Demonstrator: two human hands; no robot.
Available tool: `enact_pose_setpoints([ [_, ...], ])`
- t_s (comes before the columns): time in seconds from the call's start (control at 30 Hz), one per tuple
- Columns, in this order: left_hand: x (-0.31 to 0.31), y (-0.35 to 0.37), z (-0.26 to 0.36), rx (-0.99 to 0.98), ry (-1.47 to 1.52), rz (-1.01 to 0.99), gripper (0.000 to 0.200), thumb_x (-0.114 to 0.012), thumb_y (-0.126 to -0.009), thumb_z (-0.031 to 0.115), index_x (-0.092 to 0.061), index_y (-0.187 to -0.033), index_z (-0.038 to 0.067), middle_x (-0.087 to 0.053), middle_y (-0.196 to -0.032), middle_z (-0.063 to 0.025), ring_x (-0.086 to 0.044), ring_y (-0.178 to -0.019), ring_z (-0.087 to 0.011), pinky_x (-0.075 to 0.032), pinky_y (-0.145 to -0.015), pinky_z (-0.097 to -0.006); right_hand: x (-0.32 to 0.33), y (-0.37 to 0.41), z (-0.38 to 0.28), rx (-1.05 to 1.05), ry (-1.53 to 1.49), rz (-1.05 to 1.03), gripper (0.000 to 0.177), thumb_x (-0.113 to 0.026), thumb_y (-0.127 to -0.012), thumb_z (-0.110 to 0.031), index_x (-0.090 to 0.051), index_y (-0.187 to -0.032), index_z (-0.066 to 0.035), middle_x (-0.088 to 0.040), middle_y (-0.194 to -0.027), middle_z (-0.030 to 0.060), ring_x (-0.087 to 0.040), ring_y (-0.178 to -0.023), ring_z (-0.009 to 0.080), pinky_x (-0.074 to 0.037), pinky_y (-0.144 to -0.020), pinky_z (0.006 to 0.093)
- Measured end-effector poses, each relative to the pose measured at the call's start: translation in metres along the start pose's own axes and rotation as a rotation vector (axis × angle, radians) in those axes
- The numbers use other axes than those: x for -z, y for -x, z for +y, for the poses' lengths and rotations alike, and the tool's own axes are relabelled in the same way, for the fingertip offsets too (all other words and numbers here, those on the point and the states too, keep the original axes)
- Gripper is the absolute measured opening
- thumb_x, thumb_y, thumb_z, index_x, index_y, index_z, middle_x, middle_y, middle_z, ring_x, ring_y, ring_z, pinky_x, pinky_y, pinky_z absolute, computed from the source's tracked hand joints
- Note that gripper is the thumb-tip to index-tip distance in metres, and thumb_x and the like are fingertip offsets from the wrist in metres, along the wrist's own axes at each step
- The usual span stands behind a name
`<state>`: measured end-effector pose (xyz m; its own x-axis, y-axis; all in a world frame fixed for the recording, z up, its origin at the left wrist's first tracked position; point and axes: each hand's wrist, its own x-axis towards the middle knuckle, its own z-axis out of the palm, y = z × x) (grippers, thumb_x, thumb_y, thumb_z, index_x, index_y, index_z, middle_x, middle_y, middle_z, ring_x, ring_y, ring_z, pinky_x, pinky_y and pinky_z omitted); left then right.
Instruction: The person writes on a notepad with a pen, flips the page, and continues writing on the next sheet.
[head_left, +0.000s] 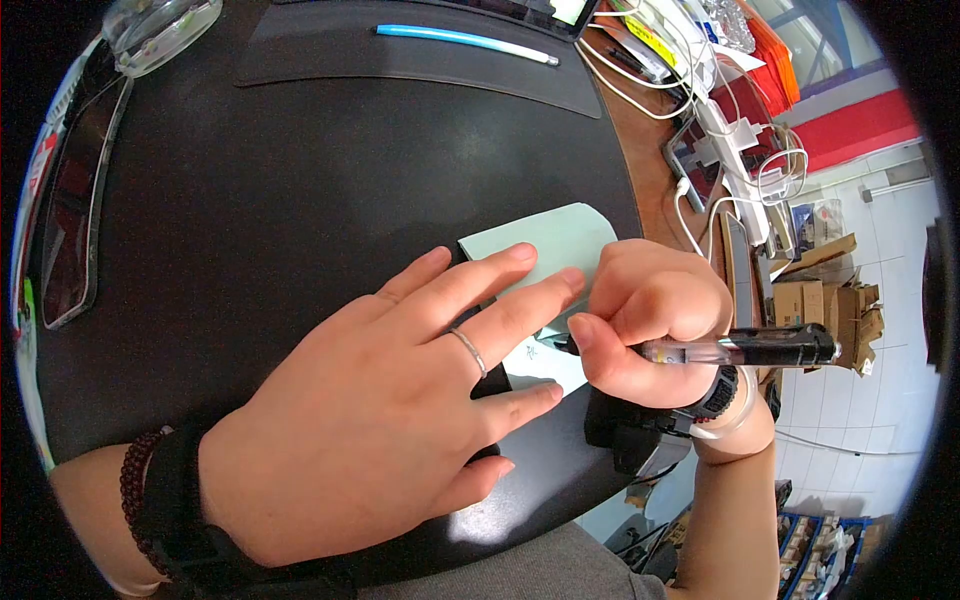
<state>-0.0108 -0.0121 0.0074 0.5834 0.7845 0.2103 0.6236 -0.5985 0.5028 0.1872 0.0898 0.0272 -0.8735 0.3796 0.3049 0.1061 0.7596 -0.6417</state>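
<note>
A small light-green notepad (545, 235) lies on the black desk mat, with a paler sheet (572, 370) showing below its green part and small dark marks on that sheet. My left hand (390, 390), a ring on one finger, lies flat with fingers spread, several fingertips resting on the notepad. In my right hand (655, 320) is a clear-barrelled pen with a black cap end (785, 346), gripped between thumb and curled fingers. The pen's dark tip is at the pale sheet, close beside the marks.
A phone (85, 200) and a clear glass item (165, 35) are at the left. A blue-and-white pen (465, 40) lies on a dark sleeve at the top. A power strip (735, 165) with white cables and cardboard boxes (830, 310) are at the right.
</note>
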Motion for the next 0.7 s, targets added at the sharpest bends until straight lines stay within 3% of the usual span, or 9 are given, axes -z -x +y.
enact_pose_setpoints([
  [0.1,0.0003,0.0005,0.0004,0.002,0.003,-0.002,0.044,-0.072,-0.067,0.032,-0.066,-0.109,0.022,-0.038,-0.141,-0.0135,-0.032,-0.129,-0.037,-0.035,-0.102,-0.0517,-0.0017,0.0002,-0.0034,-0.068,-0.005,0.03,0.019,-0.066,-0.07,-0.001,-0.05,-0.061,-0.007,-0.053,-0.06,0.007,-0.053,-0.054,0.0258,-0.039,-0.047,0.0345],
  [0.7,0.0004,0.0003,-0.0002,-0.003,0.021,-0.002,0.045,-0.072,-0.067,0.032,-0.065,-0.109,0.021,-0.037,-0.142,-0.0129,-0.031,-0.13,-0.0359,-0.035,-0.102,-0.0508,-0.0005,-0.0007,0.0022,0.011,-0.015,0.008,0.024,-0.065,-0.069,0.003,-0.046,-0.059,-0.006,-0.047,-0.056,0.0065,-0.048,-0.05,0.0251,-0.035,-0.044,0.0344],
])
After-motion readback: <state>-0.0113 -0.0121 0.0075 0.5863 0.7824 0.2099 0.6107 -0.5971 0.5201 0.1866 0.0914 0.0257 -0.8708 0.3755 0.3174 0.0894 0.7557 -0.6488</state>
